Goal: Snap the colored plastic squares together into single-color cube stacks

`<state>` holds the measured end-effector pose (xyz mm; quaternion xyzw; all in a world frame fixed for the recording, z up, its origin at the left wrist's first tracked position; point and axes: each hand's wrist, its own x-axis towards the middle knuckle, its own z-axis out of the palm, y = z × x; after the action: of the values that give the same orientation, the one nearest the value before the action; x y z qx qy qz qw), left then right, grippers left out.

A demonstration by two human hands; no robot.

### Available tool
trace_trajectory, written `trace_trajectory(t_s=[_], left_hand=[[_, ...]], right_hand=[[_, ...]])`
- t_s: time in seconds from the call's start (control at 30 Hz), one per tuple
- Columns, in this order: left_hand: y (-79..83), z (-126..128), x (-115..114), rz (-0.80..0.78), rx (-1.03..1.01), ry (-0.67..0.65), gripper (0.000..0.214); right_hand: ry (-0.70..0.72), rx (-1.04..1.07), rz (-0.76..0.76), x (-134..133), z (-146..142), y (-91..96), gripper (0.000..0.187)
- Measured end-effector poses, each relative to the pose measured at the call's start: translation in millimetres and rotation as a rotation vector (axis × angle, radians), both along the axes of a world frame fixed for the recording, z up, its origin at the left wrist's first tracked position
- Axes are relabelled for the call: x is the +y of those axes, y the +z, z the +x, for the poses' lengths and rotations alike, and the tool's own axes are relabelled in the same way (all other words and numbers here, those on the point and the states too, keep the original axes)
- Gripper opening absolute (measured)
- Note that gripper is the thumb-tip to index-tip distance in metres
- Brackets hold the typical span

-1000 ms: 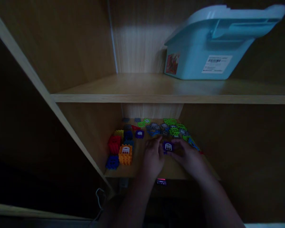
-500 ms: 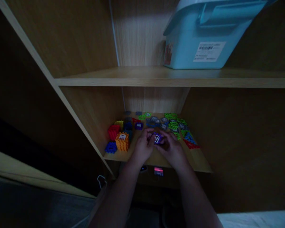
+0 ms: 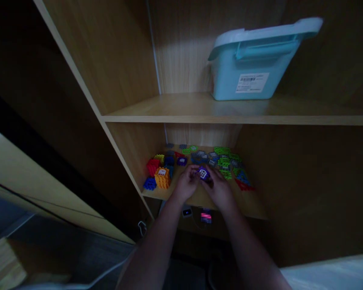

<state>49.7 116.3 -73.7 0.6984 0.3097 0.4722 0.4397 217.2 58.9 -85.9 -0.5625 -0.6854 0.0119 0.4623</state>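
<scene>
Between my two hands is a purple interlocking toy tile (image 3: 203, 173) with a white window piece in its middle. My left hand (image 3: 187, 182) pinches its left edge, and my right hand (image 3: 216, 185) grips the right side. Both hands are above the lower shelf (image 3: 199, 196). Beyond them lies another purple tile (image 3: 182, 161). To the left stand a stack of orange tiles (image 3: 162, 179), red tiles (image 3: 153, 166) and a blue tile stack (image 3: 150, 183). Farther right, green tiles (image 3: 224, 162) are spread with grey ones (image 3: 211, 162), and red triangles (image 3: 244, 185) lie near the right wall.
A light blue lidded storage box (image 3: 248, 72) stands on the upper shelf (image 3: 181, 106), whose edge runs above my hands. Wooden cabinet walls (image 3: 127, 141) enclose both sides. Below the lower shelf are a small device with a lit screen (image 3: 186, 212) and a white cable (image 3: 142, 228).
The view has shifted, so more of the storage box and the floor at left shows. The purple tile has turned and its window faces up more squarely; both hands still hold it.
</scene>
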Motion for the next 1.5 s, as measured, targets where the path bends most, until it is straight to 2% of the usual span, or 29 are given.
trace_trajectory(t_s=[0.07, 0.3, 0.53, 0.8, 0.93, 1.13, 1.27, 1.4, 1.5], left_hand=[[-1.8, 1.3, 2.0, -0.002, -0.001, 0.005, 0.019], [-5.0, 5.6, 6.1, -0.075, -0.065, -0.029, 0.037], [-14.6, 9.5, 19.8, -0.212, -0.182, -0.099, 0.030], [-19.3, 14.0, 29.4, -0.259, -0.147, -0.110, 0.030], [-16.3, 13.7, 25.7, -0.196, -0.056, -0.036, 0.023], [-1.9, 8.1, 5.8, 0.026, 0.191, 0.192, 0.019], [5.5, 5.0, -5.2, 0.173, 0.355, 0.269, 0.022], [5.6, 7.9, -11.6, 0.292, 0.486, 0.235, 0.026], [2.4, 14.9, -14.4, 0.358, 0.565, 0.137, 0.044]], right_hand=[[-0.019, -0.005, 0.021, -0.4, 1.0, -1.7, 0.059], [-0.083, -0.034, 0.043, -2.8, 3.0, 6.7, 0.053], [-0.143, -0.017, 0.039, -3.8, 1.8, 12.9, 0.052], [-0.100, 0.034, 0.028, -2.5, 2.6, 10.7, 0.047], [-0.122, 0.100, -0.015, 1.8, 7.7, 5.5, 0.050], [-0.262, 0.310, 0.011, 7.5, 17.6, -3.9, 0.061], [-0.249, 0.291, 0.015, 8.8, 20.2, -4.2, 0.063], [-0.195, 0.227, 0.046, 19.1, 17.5, 3.3, 0.061], [-0.115, 0.194, 0.049, 42.2, 11.1, 11.6, 0.054]])
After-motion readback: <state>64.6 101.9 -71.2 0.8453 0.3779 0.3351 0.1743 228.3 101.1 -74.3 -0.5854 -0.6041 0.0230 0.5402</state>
